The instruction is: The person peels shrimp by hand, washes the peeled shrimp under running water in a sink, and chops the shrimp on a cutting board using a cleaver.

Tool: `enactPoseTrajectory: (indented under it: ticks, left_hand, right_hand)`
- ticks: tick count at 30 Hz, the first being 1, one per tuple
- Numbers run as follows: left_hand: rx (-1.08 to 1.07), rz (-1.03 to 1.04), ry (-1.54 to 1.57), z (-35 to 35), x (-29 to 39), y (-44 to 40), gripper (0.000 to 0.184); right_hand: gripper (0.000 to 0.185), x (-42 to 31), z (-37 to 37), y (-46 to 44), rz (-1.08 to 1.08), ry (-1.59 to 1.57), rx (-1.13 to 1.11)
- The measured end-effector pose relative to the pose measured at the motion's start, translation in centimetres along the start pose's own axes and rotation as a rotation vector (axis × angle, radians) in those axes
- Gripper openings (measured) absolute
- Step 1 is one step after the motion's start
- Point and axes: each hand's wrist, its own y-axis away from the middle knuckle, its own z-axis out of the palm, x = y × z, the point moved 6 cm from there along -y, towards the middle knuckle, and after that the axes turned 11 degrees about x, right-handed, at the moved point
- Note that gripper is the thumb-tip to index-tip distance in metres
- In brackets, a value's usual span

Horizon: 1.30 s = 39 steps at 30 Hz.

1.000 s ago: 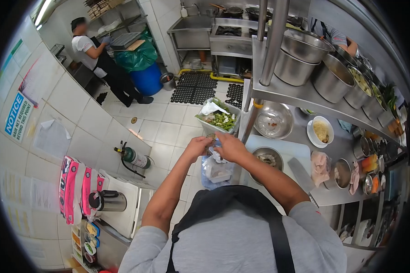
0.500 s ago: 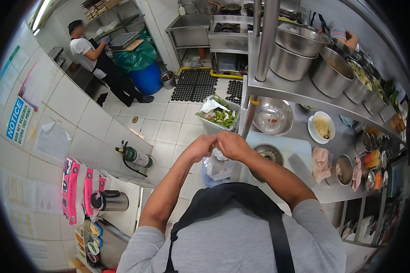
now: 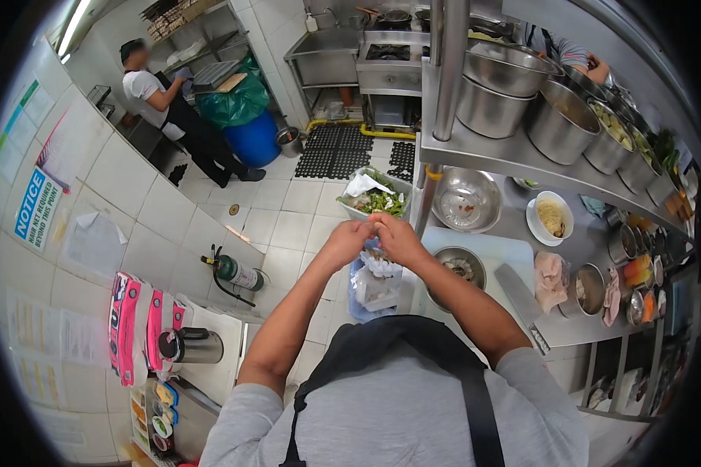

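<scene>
My left hand (image 3: 346, 242) and my right hand (image 3: 398, 238) meet at the fingertips, fingers closed on something small that I cannot make out. Beneath them is a plastic-lined container (image 3: 375, 286) with whitish contents. Just beyond the hands stands a bin (image 3: 404, 189) of green scraps and white paper. To the right of my right hand, a steel bowl (image 3: 477, 258) with grey pieces, perhaps shrimp, rests on a pale cutting board (image 3: 512, 246). A wide-bladed knife (image 3: 516, 293) lies on the board's right side.
A steel shelf (image 3: 514, 159) with pots overhangs the counter at right. A large steel bowl (image 3: 466, 200) and a white bowl (image 3: 550, 219) sit below it. A fire extinguisher (image 3: 237, 272) stands left. One person (image 3: 160, 97) stands back left; another is behind the shelf.
Both hands have moved slightly up and away from my body, still together. The fingers had come together over the container half a second ago. The knife handle shows again beside my right arm.
</scene>
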Motion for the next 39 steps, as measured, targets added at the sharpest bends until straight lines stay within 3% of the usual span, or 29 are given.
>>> enactPoseTrajectory:
  ticks: [1,4,10,13,16,19,22,26,31,34,39]
  left_hand:
    - [0.05,0.073,-0.052,0.0,-1.1,-0.8,0.044]
    - [0.054,0.104,-0.332,-0.1,1.5,0.2,0.047]
    - [-0.031,0.177,-0.378,0.7,3.2,0.9,0.041]
    - [-0.158,0.01,-0.041,-0.1,2.0,0.9,0.035]
    - [-0.329,-0.207,0.473,-0.7,-0.1,0.9,0.032]
    - [-0.202,-0.226,0.562,-0.5,-1.1,1.0,0.032]
    - [-0.029,-0.247,0.538,0.1,-2.8,1.1,0.031]
    - [0.074,-0.163,0.482,1.0,-2.6,1.3,0.029]
    - [-0.05,-0.062,0.315,2.2,-3.0,0.5,0.028]
    - [-0.092,-0.069,0.193,2.7,-3.5,0.6,0.029]
    - [-0.137,-0.07,0.17,3.4,-3.1,2.2,0.027]
  right_hand:
    - [0.023,0.6,0.1,-0.1,0.042,-0.043,-0.004]
    - [0.023,3.8,1.1,-0.8,-0.136,0.188,-0.028]
    - [0.022,3.4,-0.1,0.4,-0.085,0.15,-0.029]
    - [0.021,3.9,-0.7,0.3,0.104,0.11,-0.123]
    - [0.021,5.2,0.0,0.1,0.376,-0.284,-0.2]
    - [0.019,5.3,-0.1,-0.2,0.403,-0.344,-0.081]
    - [0.021,6.6,-0.9,-1.4,-0.129,-0.051,0.049]
    - [0.029,4.7,-2.3,-1.0,-0.172,0.12,0.01]
    - [0.033,4.0,-2.1,-0.7,-0.115,0.145,-0.027]
    - [0.032,3.5,-2.4,-0.1,0.024,0.086,-0.027]
    - [0.032,3.7,-3.0,-0.2,-0.049,0.118,0.042]
